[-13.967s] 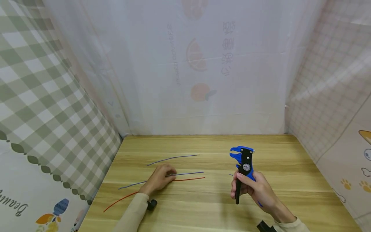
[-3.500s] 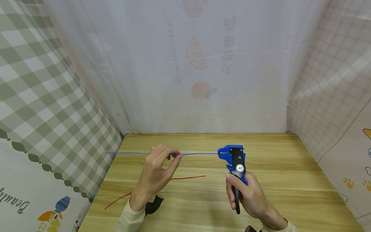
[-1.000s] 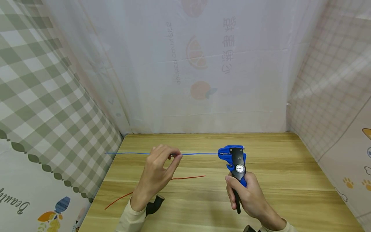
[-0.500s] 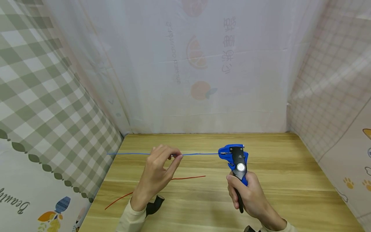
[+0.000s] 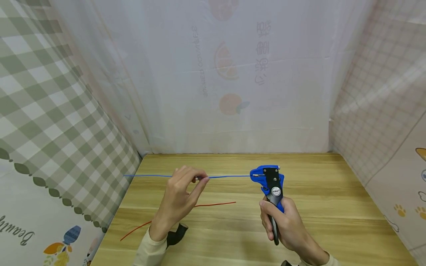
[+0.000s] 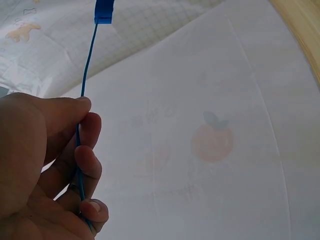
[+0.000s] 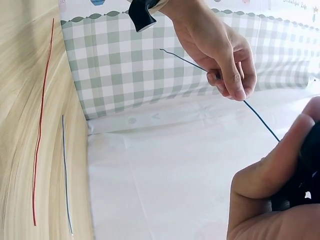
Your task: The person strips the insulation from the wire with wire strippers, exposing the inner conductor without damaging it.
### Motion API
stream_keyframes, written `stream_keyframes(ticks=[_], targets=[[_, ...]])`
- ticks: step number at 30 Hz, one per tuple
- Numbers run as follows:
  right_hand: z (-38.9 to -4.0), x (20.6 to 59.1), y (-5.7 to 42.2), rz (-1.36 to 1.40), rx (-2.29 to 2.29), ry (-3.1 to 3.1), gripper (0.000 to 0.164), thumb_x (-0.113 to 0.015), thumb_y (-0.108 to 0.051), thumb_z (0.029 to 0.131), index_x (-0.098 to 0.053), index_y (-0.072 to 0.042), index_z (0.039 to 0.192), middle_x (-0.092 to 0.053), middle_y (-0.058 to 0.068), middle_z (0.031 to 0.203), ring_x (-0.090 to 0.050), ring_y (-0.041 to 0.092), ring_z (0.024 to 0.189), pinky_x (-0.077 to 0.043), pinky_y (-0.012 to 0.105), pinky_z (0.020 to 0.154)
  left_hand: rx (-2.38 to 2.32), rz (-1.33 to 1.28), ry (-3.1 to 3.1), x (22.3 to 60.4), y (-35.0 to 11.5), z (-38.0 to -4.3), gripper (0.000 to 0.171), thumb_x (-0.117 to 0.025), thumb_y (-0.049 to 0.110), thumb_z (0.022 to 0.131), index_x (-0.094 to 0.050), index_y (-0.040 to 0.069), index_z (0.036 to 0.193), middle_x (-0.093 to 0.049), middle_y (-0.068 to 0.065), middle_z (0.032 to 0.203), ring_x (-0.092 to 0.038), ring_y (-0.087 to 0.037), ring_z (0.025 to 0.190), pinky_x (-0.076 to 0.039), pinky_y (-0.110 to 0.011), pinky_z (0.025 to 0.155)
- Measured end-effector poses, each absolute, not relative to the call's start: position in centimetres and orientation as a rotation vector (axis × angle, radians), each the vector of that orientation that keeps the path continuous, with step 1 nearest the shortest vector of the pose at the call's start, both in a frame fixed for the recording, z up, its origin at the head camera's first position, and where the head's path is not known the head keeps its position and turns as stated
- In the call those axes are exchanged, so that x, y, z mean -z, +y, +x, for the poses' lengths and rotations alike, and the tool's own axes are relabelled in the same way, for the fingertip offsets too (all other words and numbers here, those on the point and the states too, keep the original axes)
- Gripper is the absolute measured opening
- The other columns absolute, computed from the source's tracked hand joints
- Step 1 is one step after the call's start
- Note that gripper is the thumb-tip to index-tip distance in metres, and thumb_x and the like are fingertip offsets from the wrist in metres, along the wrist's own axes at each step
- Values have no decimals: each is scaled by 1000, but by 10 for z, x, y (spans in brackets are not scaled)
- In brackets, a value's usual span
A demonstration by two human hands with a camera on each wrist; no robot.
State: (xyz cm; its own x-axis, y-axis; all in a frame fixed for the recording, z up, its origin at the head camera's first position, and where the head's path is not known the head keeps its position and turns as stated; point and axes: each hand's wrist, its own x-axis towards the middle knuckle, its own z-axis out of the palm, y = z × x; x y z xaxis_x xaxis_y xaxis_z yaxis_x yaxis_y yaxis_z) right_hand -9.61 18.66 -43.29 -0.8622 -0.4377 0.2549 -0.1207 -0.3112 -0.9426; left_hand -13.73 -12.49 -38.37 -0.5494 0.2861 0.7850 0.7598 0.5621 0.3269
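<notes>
My left hand (image 5: 176,197) pinches a blue wire (image 5: 229,176) near its middle, between thumb and fingertips. The wire stretches level above the table, its tail pointing left. In the left wrist view its lower part runs across the curled fingers. My right hand (image 5: 287,225) grips the handles of a blue and black wire stripper (image 5: 274,181), which stands upright. The wire's right end goes into the stripper's closed jaws, which hide its tip. In the right wrist view the stripper is dark and mostly cut off at the edge.
A red wire (image 5: 217,204) lies on the wooden table (image 5: 316,199), partly behind the left forearm. Another blue wire (image 7: 65,175) lies on the table beside it in the right wrist view. Patterned cloth sheets (image 5: 186,122) hang around the table's back and sides.
Fourteen seconds ago the left hand was at the wires on the table and the stripper's jaws stood apart. Since 3.5 seconds ago the wire has stayed in the jaws; the stripper only shifts slightly.
</notes>
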Motion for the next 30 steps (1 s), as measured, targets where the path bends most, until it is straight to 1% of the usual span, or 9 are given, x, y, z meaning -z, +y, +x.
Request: stream_keyframes(ticks=[6,12,30], targets=[[-96,433,187,-724,2278,1711,29,-39,6,117,-39,17,89,-36,27,58,-40,43,36,-42,44,32,884,-841,-2099,384,-126,-138,10,-85,5,99,-78,12,102,-78,2,92,-65,-13,84,-49,-27,81],[-97,433,187,-715,2272,1711,26,-40,6,117,-39,17,93,-37,27,59,-42,42,37,-44,43,34,883,-843,-2095,384,-126,-138,11,-86,4,98,-78,11,102,-78,1,92,-65,-15,84,-50,-27,81],[-96,433,188,-705,2278,1698,22,-41,5,117,-48,8,97,-38,28,61,-45,41,38,-47,42,35,874,-838,-2096,383,-126,-138,13,-87,3,96,-78,11,101,-77,2,90,-65,-13,84,-49,-27,81]])
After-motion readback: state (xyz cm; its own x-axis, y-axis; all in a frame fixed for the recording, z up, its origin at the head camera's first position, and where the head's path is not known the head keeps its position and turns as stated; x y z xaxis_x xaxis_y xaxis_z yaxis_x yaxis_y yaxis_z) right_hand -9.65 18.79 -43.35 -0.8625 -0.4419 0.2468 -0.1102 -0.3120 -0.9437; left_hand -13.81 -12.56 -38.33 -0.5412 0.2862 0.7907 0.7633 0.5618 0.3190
